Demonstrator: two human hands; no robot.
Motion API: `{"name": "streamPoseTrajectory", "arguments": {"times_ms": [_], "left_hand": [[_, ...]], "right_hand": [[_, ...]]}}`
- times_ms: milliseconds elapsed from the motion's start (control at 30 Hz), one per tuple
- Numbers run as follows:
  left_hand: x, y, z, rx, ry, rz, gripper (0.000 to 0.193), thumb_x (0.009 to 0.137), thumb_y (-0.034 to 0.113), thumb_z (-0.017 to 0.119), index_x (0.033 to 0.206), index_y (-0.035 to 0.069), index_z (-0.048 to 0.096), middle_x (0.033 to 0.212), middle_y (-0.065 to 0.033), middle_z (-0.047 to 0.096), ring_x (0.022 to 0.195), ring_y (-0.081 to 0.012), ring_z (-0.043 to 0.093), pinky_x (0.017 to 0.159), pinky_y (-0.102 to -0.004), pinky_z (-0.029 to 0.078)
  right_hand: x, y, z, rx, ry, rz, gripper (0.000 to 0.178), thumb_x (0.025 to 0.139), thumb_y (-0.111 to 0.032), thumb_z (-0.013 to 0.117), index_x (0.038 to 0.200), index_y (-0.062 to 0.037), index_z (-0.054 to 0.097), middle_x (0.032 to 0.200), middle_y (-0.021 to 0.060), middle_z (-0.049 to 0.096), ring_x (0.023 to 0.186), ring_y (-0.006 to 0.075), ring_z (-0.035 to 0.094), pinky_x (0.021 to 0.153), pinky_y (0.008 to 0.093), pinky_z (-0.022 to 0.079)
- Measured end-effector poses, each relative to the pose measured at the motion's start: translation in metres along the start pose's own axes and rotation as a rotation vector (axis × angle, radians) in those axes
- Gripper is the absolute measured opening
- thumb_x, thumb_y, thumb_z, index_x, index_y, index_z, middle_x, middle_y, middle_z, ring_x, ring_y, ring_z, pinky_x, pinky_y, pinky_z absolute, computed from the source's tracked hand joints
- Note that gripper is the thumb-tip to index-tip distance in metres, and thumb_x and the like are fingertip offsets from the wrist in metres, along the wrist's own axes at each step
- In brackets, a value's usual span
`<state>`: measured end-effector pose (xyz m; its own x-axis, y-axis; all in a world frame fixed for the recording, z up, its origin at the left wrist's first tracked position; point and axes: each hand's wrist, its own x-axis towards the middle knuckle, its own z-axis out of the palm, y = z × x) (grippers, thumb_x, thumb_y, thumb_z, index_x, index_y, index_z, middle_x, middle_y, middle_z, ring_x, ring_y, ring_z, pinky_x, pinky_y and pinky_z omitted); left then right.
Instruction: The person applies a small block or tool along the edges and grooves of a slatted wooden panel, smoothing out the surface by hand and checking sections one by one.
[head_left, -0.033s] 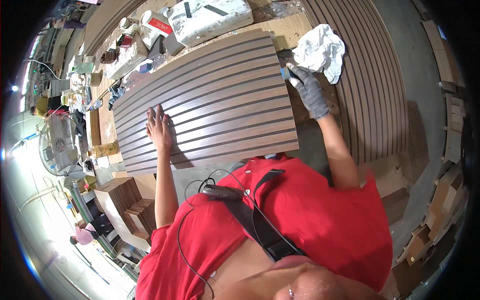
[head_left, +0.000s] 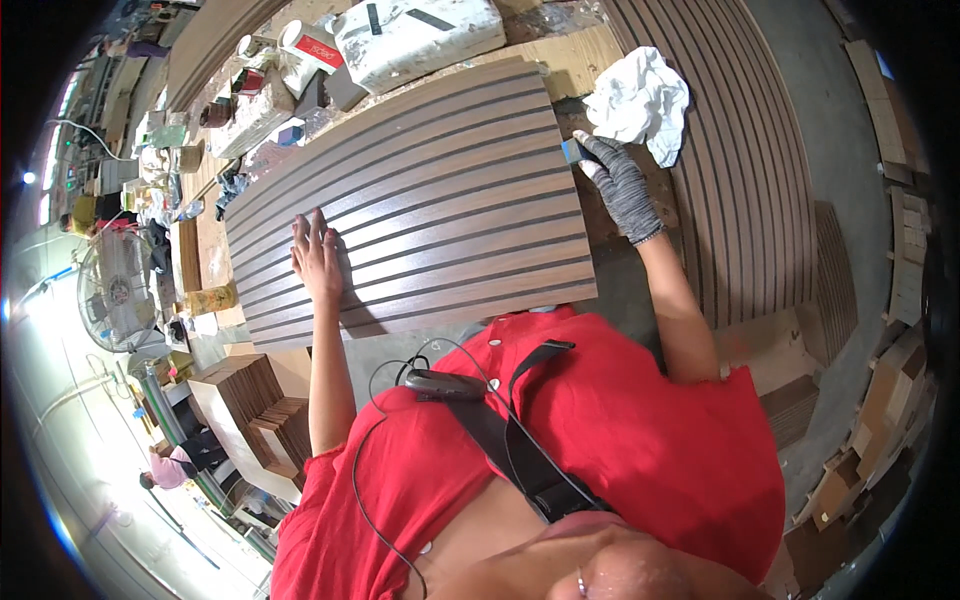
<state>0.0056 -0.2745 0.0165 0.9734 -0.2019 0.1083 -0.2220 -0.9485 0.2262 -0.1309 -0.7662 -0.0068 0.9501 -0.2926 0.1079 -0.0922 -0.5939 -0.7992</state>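
Note:
A brown wood-grain panel (head_left: 430, 190) with dark parallel grooves lies in front of me, over the worktable. My left hand (head_left: 317, 258) is bare and rests flat on its upper face, left of the middle, with the fingers stretched out. At the panel's right end is my right hand (head_left: 622, 188), in a grey fingerless-style glove. Its fingers close on a small blue and dark block (head_left: 573, 151), held against or right beside the panel's end edge. What kind of block it is, I cannot make out. Just beyond this hand lies a crumpled white cloth (head_left: 640, 100).
More grooved panels (head_left: 745, 180) lie at the right. Behind the panel stand a white paint-spotted block (head_left: 420, 40), a paper cup (head_left: 308, 45) and several small containers. A fan (head_left: 115, 290) and stacked boards (head_left: 245, 410) are at the left; a person (head_left: 170, 468) is farther off.
My right hand and the small block have shifted slightly toward me along the panel's right end. My left hand stays where it was on the panel.

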Motion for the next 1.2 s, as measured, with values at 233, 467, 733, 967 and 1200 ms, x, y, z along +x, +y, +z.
{"name": "streamPoseTrajectory", "arguments": {"times_ms": [233, 467, 733, 967, 1200], "left_hand": [[0.0, -0.003, 0.002, 0.008, 0.005, 0.018, 0.05, 0.102, 0.045, 0.037, 0.149, 0.028, 0.043, 0.159, -0.0108, 0.029, 0.149, -0.0293, 0.022, 0.119, -0.0485, 0.011], [0.0, -0.002, 0.001, 0.007, 0.001, 0.011, 0.051, 0.102, 0.045, 0.037, 0.149, 0.027, 0.043, 0.159, -0.0116, 0.029, 0.149, -0.0293, 0.021, 0.119, -0.0474, 0.011], [0.0, -0.003, 0.002, -0.003, 0.003, 0.032, 0.051, 0.102, 0.046, 0.037, 0.149, 0.026, 0.043, 0.159, -0.0103, 0.029, 0.15, -0.0282, 0.02, 0.119, -0.048, 0.01], [0.001, -0.007, 0.003, 0.014, 0.004, 0.042, 0.051, 0.102, 0.045, 0.036, 0.15, 0.025, 0.042, 0.159, -0.0102, 0.029, 0.15, -0.0282, 0.02, 0.119, -0.0478, 0.01], [0.0, -0.008, 0.005, 0.008, -0.015, 0.016, 0.05, 0.102, 0.044, 0.037, 0.15, 0.028, 0.041, 0.16, -0.0087, 0.027, 0.15, -0.0281, 0.019, 0.12, -0.048, 0.009]], "right_hand": [[0.067, 0.02, 0.014, 0.151, 0.123, -0.103, 0.044, 0.092, 0.001, 0.056, 0.135, -0.008, 0.055, 0.122, 0.0158, 0.061, 0.114, 0.0282, 0.059, 0.102, 0.0347, 0.045], [0.052, 0.011, 0.007, 0.192, 0.048, -0.109, 0.04, 0.095, -0.008, 0.058, 0.135, -0.0112, 0.056, 0.123, 0.0127, 0.062, 0.115, 0.0259, 0.059, 0.105, 0.0345, 0.044], [-0.008, 0.0, -0.005, 0.198, 0.05, -0.036, 0.039, 0.094, -0.006, 0.059, 0.132, -0.0059, 0.058, 0.126, 0.0136, 0.062, 0.118, 0.0257, 0.058, 0.104, 0.0337, 0.044], [-0.023, 0.0, -0.002, 0.227, 0.031, -0.058, 0.039, 0.095, -0.009, 0.058, 0.134, -0.0062, 0.057, 0.132, 0.0139, 0.06, 0.123, 0.0261, 0.055, 0.107, 0.0339, 0.042], [-0.067, -0.021, -0.023, 0.256, 0.011, 0.011, 0.042, 0.095, -0.004, 0.058, 0.136, -0.0072, 0.055, 0.131, 0.012, 0.06, 0.123, 0.0239, 0.056, 0.109, 0.0335, 0.042]]}}
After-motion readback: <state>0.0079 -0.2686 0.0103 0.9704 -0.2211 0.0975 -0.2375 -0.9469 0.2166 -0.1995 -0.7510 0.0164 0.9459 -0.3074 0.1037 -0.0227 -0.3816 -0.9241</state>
